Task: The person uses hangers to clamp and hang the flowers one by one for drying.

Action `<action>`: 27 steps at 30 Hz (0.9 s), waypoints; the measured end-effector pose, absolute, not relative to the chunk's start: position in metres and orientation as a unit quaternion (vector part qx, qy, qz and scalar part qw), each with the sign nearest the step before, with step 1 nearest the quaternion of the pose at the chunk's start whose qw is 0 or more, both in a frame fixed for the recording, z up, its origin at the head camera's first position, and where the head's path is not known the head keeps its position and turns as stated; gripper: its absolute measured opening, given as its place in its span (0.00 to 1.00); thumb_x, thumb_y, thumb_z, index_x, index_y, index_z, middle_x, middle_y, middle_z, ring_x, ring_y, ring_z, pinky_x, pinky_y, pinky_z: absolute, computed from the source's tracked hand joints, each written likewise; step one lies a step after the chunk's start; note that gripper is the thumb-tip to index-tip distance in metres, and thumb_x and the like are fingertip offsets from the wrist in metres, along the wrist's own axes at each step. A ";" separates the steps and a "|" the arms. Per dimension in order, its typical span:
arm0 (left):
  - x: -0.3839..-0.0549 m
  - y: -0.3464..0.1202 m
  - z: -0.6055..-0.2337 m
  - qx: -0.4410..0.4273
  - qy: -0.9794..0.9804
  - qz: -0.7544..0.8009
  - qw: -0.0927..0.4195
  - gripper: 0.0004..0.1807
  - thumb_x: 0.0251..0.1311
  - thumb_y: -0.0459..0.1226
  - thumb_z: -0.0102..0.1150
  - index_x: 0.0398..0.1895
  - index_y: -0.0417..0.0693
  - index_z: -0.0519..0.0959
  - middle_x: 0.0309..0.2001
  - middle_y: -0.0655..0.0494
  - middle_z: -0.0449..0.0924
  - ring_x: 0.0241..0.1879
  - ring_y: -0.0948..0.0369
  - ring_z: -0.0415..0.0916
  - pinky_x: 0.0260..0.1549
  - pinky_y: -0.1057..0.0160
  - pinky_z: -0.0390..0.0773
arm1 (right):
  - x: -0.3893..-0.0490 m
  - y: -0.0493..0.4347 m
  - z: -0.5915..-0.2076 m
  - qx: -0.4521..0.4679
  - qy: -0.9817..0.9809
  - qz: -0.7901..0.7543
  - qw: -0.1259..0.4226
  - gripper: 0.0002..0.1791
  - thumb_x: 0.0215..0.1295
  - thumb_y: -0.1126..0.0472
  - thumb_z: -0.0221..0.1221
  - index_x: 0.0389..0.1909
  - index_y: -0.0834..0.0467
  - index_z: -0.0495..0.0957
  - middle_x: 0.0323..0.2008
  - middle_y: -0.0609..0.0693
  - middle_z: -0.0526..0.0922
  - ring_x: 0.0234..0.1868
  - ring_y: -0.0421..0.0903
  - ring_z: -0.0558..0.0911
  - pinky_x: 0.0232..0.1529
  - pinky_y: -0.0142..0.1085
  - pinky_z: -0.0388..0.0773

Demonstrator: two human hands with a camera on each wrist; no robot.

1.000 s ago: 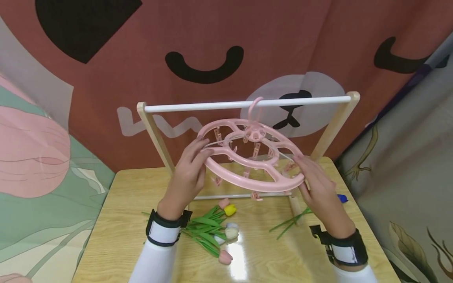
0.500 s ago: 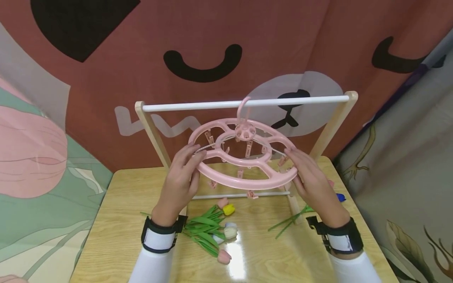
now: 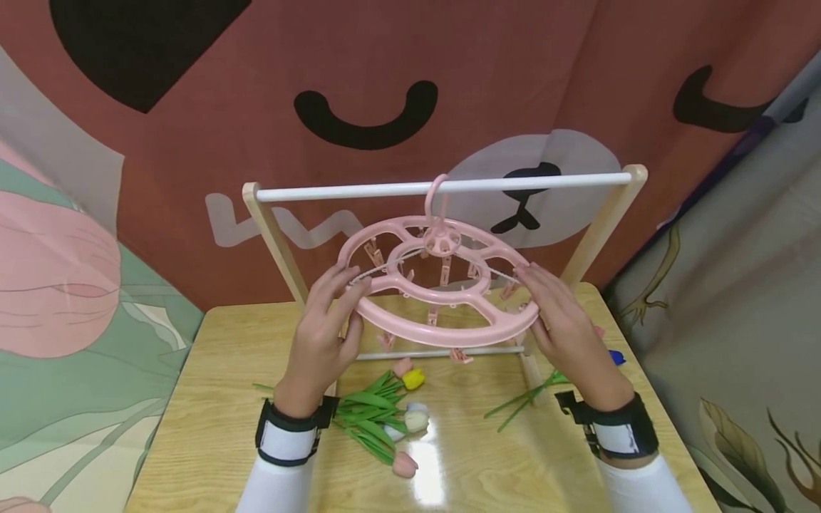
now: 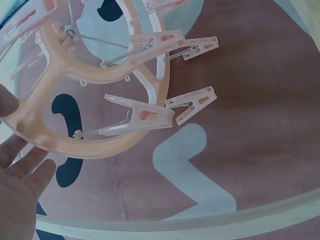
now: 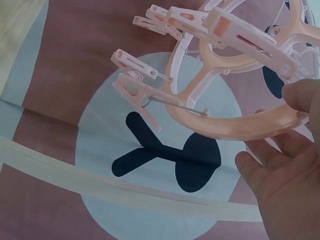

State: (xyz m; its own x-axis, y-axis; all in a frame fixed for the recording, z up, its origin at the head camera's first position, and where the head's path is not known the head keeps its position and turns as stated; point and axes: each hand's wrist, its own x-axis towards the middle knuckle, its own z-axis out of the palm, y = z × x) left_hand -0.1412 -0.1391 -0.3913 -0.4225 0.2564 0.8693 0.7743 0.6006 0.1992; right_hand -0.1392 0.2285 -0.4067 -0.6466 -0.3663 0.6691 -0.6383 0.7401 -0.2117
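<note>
A pink round clip hanger point(image 3: 442, 335) hangs by its hook point(image 3: 431, 198) over the white rod point(image 3: 359, 190) of a wooden stand, its ring tilted. On the ring's left edge my left hand point(image 3: 321, 338) grips the rim, thumb on one side and fingers on the other in the left wrist view. The right hand point(image 3: 571, 331) holds the opposite edge; the right wrist view shows that thumb and the fingers around the rim point(image 5: 235, 129). Several pink clothespins point(image 4: 150, 117) dangle beneath the ring, with nothing clipped in them.
Artificial tulips with green leaves point(image 3: 372, 406) lie on the wooden table point(image 3: 212, 413) at centre left. More stems point(image 3: 519, 405) lie at the right, by a blue bloom point(image 3: 617, 357). Printed curtains point(image 3: 385, 57) close off the back and sides. A lower white bar point(image 3: 423, 353) spans the stand.
Both hands have moved the clip hanger to the left, its hook sliding along the rod. Most of this shift came in the first half second. The flowers stay where they were.
</note>
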 end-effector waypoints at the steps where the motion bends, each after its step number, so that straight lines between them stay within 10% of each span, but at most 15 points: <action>1: -0.141 -0.139 -0.391 -0.329 -0.785 -0.304 0.428 0.20 0.65 0.27 0.54 0.60 0.39 0.81 0.61 0.36 0.79 0.65 0.37 0.74 0.69 0.51 0.75 | -0.139 0.228 -0.407 0.284 -0.881 0.220 0.308 0.30 0.84 0.47 0.42 0.76 0.61 0.65 0.71 0.62 0.74 0.72 0.62 0.72 0.78 0.44 0.64; 11: -0.142 -0.137 -0.388 -0.336 -0.765 -0.313 0.451 0.24 0.62 0.25 0.52 0.62 0.36 0.79 0.65 0.33 0.76 0.67 0.34 0.72 0.71 0.48 0.73 | -0.134 0.236 -0.423 0.266 -0.886 0.243 0.293 0.37 0.81 0.41 0.40 0.77 0.64 0.61 0.74 0.65 0.68 0.72 0.64 0.70 0.79 0.25 0.51; 19: -0.141 -0.139 -0.387 -0.337 -0.753 -0.317 0.467 0.27 0.59 0.24 0.53 0.64 0.34 0.77 0.67 0.29 0.72 0.67 0.33 0.70 0.72 0.51 0.71 | -0.117 0.248 -0.441 0.204 -0.913 0.245 0.253 0.43 0.63 0.70 0.67 0.78 0.63 0.60 0.72 0.68 0.69 0.71 0.67 0.70 0.79 0.45 0.63; 27: -0.130 -0.153 -0.402 -0.315 -0.752 -0.306 0.492 0.22 0.67 0.30 0.51 0.62 0.28 0.76 0.64 0.27 0.74 0.64 0.35 0.73 0.72 0.60 0.71 | -0.108 0.257 -0.468 0.192 -0.920 0.253 0.231 0.41 0.61 0.73 0.67 0.75 0.67 0.63 0.70 0.69 0.71 0.67 0.67 0.73 0.77 0.44 0.66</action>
State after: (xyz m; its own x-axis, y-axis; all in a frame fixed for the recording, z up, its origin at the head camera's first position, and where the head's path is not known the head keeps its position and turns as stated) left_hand -0.1300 -0.1534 -0.4020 -0.3170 0.1727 0.9326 0.7748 0.6143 0.1496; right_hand -0.1078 0.2571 -0.4682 -0.8199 -0.2361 0.5216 -0.4694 0.7988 -0.3763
